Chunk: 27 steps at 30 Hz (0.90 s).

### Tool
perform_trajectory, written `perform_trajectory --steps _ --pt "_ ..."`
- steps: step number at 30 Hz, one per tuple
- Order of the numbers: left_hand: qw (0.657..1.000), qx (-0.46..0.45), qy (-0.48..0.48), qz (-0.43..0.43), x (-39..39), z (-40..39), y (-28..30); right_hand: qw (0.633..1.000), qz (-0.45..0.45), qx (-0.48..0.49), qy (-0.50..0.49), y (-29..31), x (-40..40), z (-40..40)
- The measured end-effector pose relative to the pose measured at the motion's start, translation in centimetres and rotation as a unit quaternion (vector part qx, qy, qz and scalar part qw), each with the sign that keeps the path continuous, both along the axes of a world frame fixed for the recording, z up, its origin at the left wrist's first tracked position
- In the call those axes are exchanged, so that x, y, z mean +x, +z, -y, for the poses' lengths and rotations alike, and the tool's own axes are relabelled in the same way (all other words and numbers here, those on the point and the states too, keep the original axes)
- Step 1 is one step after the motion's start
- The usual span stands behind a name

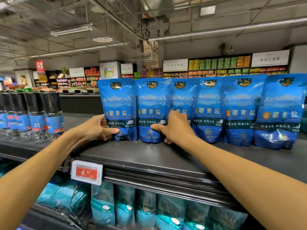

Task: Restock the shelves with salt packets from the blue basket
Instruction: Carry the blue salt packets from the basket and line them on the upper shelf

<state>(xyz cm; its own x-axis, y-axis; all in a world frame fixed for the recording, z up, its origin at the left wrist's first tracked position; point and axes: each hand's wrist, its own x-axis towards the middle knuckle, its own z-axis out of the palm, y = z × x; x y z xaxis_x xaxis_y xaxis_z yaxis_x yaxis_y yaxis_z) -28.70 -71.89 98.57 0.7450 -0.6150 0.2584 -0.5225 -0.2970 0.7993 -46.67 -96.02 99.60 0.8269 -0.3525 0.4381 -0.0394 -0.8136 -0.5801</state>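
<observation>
Two bare arms reach up to the top shelf (149, 156). On it, six blue salt packets (209, 110) stand upright in a row. One left hand (95, 127) grips the first packet (118, 107) at its left edge, thumb in front. One right hand (174, 127) grips the second packet (152, 110) low on its right side. Dark grinder bottles (33, 112) stand to the left. A red price tag (86, 171) hangs on the shelf edge, and teal bags (126, 205) sit below.

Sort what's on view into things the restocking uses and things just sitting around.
In use: left hand gripping leftmost upright blue salt pouch; right hand gripping second blue salt pouch; dark top shelf.
Idle: dark grinder bottles; red price tag; teal packets below.
</observation>
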Motion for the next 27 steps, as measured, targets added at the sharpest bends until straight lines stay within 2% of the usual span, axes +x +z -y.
perform_trajectory --steps 6,9,12,16,21,27 --pt "0.999 -0.027 0.005 -0.017 -0.1 0.0 -0.7 0.992 0.015 -0.108 -0.06 -0.2 -1.2 -0.7" --pt "0.999 -0.023 0.01 -0.026 -0.6 -0.2 -0.6 0.988 0.029 -0.147 -0.037 -0.3 -2.0 -1.5" --pt "0.999 -0.021 0.013 -0.035 -1.0 -0.3 -0.5 0.988 -0.007 -0.147 0.035 -0.2 -2.2 -2.8" --pt "0.998 -0.04 0.002 -0.044 -1.1 -0.1 -0.4 0.986 -0.06 -0.136 0.075 0.0 -0.7 -4.8" --pt "0.997 -0.04 -0.029 -0.056 0.0 -0.1 -0.9 0.988 -0.089 -0.114 0.045 -0.3 1.8 -6.7" --pt "0.994 -0.033 -0.084 -0.054 1.8 -0.4 -0.8 0.994 -0.07 -0.077 -0.007 -0.2 3.9 -7.8"
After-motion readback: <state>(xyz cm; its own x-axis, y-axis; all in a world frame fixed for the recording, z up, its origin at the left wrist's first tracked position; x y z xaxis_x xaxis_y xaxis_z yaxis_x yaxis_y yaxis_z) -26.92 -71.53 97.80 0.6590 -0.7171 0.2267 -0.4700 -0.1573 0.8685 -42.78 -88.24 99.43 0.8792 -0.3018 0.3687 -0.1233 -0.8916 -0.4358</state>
